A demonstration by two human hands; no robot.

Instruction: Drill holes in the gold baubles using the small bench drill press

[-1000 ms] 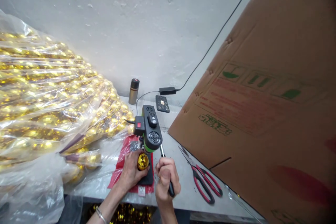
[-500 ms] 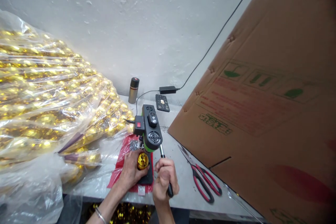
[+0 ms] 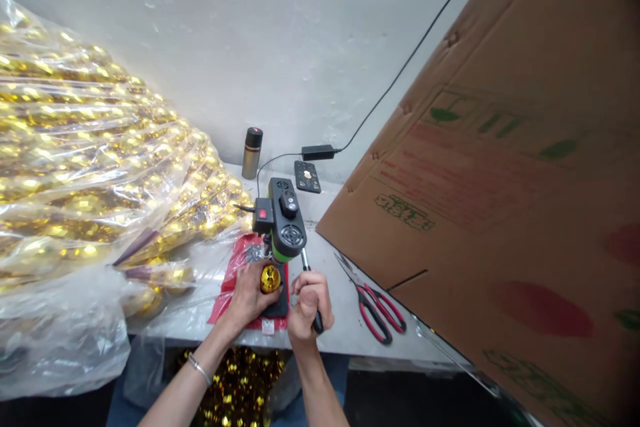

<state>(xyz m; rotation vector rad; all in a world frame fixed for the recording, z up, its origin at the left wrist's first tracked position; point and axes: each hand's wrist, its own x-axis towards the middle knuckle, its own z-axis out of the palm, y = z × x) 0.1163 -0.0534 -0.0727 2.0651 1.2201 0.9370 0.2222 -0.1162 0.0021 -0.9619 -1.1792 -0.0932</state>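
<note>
My left hand (image 3: 249, 295) is closed around a shiny gold faceted ball (image 3: 271, 278), at the near end of a small bench machine (image 3: 287, 217). That machine has a black top with two round vents, a green band and a box with a red switch. My right hand (image 3: 311, 303) grips the black-ended lever handle (image 3: 305, 259) on the machine's right side. Beneath the ball is the dark base (image 3: 277, 307) of the machine, lying on red plastic (image 3: 227, 293). Where the ball meets the machine is hidden from above.
Clear plastic bags of gold balls (image 3: 100, 167) fill the left. Red-handled scissors (image 3: 377, 310) lie to the right, beside a large leaning cardboard box (image 3: 475, 180). Behind the machine are a cylindrical container (image 3: 251, 155), a phone (image 3: 307, 177) and a black power adapter (image 3: 318, 152). Gold pieces (image 3: 235, 387) lie below the table edge.
The whole scene sits higher in view as the camera tilts down. Both hands keep their holds on the ball and the lever handle, with little other visible movement.
</note>
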